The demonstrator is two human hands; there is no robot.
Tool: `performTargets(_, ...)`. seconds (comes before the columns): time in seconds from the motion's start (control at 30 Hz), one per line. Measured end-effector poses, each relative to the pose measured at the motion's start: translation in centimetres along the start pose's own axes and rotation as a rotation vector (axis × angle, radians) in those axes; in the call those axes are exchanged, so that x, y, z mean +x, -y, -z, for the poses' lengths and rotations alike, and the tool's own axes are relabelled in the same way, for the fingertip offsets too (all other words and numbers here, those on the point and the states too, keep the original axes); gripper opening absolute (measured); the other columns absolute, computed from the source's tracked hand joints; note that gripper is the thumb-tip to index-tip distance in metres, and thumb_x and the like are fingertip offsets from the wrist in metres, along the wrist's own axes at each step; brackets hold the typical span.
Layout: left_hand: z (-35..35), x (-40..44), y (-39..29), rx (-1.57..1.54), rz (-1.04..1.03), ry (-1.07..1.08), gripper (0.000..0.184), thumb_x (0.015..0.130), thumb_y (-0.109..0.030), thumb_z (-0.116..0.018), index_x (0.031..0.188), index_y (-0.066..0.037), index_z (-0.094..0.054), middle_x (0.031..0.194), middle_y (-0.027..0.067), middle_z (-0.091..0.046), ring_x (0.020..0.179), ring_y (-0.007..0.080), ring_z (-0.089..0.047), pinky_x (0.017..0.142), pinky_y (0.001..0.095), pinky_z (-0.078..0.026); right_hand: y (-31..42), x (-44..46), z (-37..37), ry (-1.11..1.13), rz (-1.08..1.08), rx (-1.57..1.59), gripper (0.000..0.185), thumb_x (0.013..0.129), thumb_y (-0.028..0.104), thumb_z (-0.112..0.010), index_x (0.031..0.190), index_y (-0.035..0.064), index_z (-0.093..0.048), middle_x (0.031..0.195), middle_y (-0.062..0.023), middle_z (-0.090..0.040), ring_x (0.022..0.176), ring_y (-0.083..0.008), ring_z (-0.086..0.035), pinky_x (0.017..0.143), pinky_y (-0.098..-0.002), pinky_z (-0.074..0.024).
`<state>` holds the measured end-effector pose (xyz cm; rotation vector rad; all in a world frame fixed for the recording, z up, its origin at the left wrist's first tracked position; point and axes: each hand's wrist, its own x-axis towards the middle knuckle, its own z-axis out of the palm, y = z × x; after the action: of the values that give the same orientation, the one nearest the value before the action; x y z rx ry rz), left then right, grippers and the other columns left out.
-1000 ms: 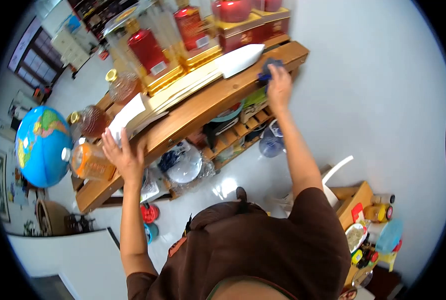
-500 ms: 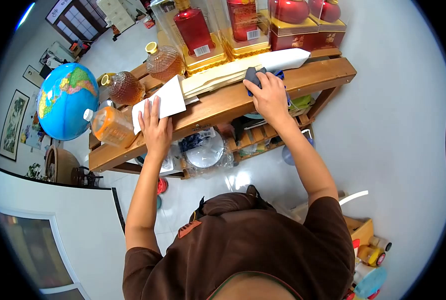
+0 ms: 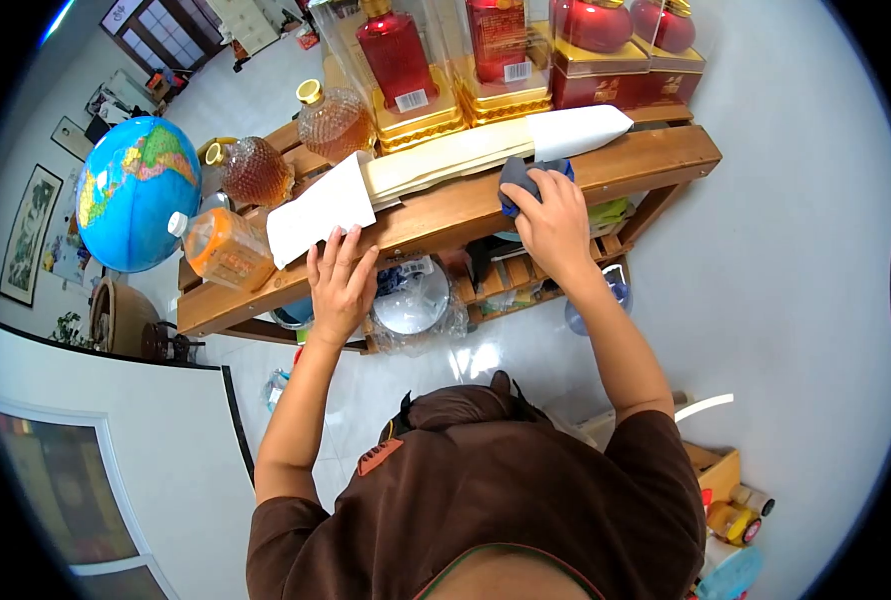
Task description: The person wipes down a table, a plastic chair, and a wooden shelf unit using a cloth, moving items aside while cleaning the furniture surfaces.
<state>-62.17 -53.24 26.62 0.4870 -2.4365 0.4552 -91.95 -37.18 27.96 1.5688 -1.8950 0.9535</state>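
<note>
My right hand [image 3: 556, 225] grips a dark grey and blue cloth [image 3: 518, 182] against the front plank of the wooden shelf [image 3: 436, 220]. Behind the cloth lies a long, flat, cream-coloured bundle [image 3: 451, 158] of layered strips, with a white end piece [image 3: 581, 130] at the right. A white paper-like piece [image 3: 321, 210] covers its left end. My left hand [image 3: 343, 290] rests with fingers spread on the plank's front edge, just below that white piece. Beside it, further left, a bottle of orange drink [image 3: 228, 248] with a white cap leans at a tilt.
Two amber glass bottles [image 3: 256, 170] [image 3: 336, 122] and a globe [image 3: 141, 195] are at the left. Boxed red bottles [image 3: 398, 60] line the back. On the lower level sits a plastic-wrapped round item [image 3: 411, 303]. A wall [image 3: 806, 250] closes the right side.
My left hand has come off the white piece and moved right and down to the plank's edge. The right hand, still gripping the cloth, has shifted slightly right and down.
</note>
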Motion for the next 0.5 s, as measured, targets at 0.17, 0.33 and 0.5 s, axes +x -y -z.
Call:
performTargets(0.17, -0.1, -0.2, -0.1, -0.078, 0.037, 0.043, 0.044, 0.08, -0.01, -0.072, 0.123, -0.014, -0.064, 0.145, 0.0091, -0.052, 0.137, 0.0283, -0.045, 0.116, 0.0516, -0.021, -0.8, -2.0, 0.8, 0.006, -0.037, -0.045, 0.039, 0.075, 0.006, -0.065, 0.113, 0.0152, -0.069, 0.116, -0.0165, -0.06, 0.11, -0.036, -0.055, 0.094, -0.0468, -0.0441)
performTargets(0.33, 0.8, 0.1, -0.8, -0.091, -0.004, -0.011, 0.047, 0.08, -0.01, -0.073, 0.127, -0.016, -0.064, 0.145, 0.0107, -0.051, 0.137, 0.0313, -0.045, 0.116, 0.0504, -0.022, -4.4, -2.6, 2.8, -0.164, -0.161, -0.1, 0.04, 0.079, 0.007, -0.063, 0.117, 0.0158, -0.068, 0.116, -0.0177, -0.059, 0.111, -0.0382, -0.054, 0.095, -0.0483, -0.0428)
performTargets(0.5, 1.0, -0.8, -1.2, -0.038, -0.031, -0.117, 0.046, 0.082, -0.011, -0.071, 0.128, -0.017, -0.064, 0.145, 0.0131, -0.051, 0.135, 0.0338, -0.046, 0.116, 0.0478, -0.026, -13.0, -2.7, 3.7, -0.404, -0.389, -0.215, 0.039, 0.086, 0.008, -0.06, 0.123, 0.0154, -0.065, 0.121, -0.0204, -0.056, 0.115, -0.0398, -0.051, 0.098, -0.0504, -0.041)
